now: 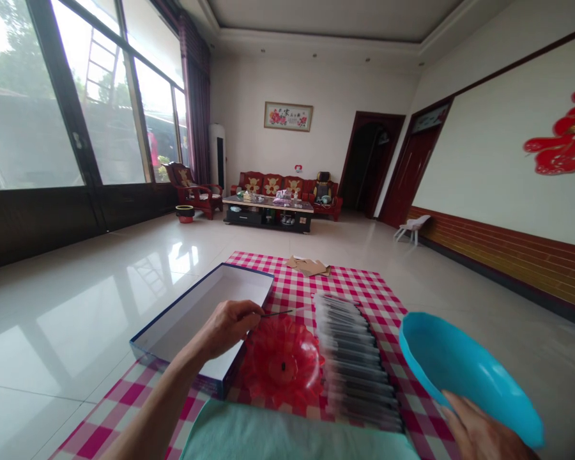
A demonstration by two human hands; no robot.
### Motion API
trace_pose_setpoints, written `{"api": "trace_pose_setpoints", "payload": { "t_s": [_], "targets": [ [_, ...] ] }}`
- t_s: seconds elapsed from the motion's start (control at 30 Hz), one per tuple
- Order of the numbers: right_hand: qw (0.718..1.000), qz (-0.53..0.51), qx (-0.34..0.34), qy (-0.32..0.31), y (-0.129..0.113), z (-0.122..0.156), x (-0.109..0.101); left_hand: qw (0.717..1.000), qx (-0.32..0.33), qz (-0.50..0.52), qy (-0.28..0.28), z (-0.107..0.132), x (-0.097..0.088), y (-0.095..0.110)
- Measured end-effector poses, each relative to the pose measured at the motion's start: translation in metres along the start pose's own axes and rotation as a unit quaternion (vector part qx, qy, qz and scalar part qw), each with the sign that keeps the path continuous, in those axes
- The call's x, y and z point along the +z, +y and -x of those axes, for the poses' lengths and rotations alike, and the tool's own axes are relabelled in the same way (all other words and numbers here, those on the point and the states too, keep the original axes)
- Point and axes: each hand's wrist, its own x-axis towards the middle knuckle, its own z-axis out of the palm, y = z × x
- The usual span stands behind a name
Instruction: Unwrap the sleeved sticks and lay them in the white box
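- One thin dark rod (278, 313) was pinched by the left hand (232, 326), near the red dish (283, 377).
- The blurred right hand (482, 427) met the blue basin (460, 358); whether its fingers gripped, I couldn't tell.

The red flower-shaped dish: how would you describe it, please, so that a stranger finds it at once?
Start at the pink-and-white checked tablecloth. On it, between the shallow white-lined box on the left and the row of pens on the right, sits the dish. Unlike them, it is round, red and see-through, with petal shapes.
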Motion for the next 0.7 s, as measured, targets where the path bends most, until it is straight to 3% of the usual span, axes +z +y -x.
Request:
{"api": "trace_pose_setpoints", "payload": {
  "t_s": [0.13, 0.23, 0.3, 0.4, 0.53, 0.7],
  "targets": [
    [0.995, 0.01, -0.093, -0.029, -0.086, -0.072, -0.025, 0.997, -0.026, 0.023, 0.066, -0.008, 0.001, -0.006],
    [0.983, 0.013, -0.166, -0.075, -0.149, -0.123, -0.016, 0.994, -0.036, 0.029, 0.101, -0.011, 0.0, -0.013],
    [0.975, 0.023, -0.193, -0.11, -0.179, -0.148, 0.0, 0.992, -0.043, 0.032, 0.114, -0.012, -0.003, -0.018],
    [0.969, 0.033, -0.205, -0.132, -0.202, -0.17, 0.026, 0.99, -0.052, 0.038, 0.128, -0.012, -0.008, -0.024],
    [0.966, 0.051, -0.203, -0.153, -0.214, -0.179, 0.052, 0.987, -0.061, 0.037, 0.145, -0.012, -0.013, -0.028],
    [0.966, 0.058, -0.195, -0.16, -0.222, -0.171, 0.054, 0.986, -0.061, 0.039, 0.149, -0.01, -0.013, -0.032]
  ]
}}
